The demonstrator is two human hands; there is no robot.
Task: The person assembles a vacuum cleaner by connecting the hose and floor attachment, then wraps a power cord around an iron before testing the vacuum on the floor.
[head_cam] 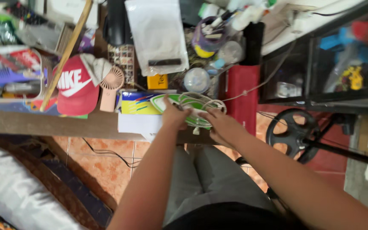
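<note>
From the head camera I look down on two bare hands meeting over one green-and-white flat object (192, 111) wound with a coiled white cord (201, 101), which lies at the front edge of a cluttered wooden shelf (43, 123). My left hand (174, 115) rests on the near left side of the object, fingers curled onto it, thumb raised; my right hand (220, 125) grips its right end by the cord coil, fingers partly closed. Taking this object as the landmark: just left of it lies one box with blue, yellow and red stripes (138, 103), with a white sheet (135, 122) under it. Further left stand one small pink handheld fan (110, 87) and one red cap (78, 85) with white lettering. Behind the object sits one clear round lid (196, 79) and one white plastic pouch (157, 34). Right of it hangs a red cloth (243, 93). Below is orange tiled floor (103, 166); far right, one black wheel (292, 134).
</note>
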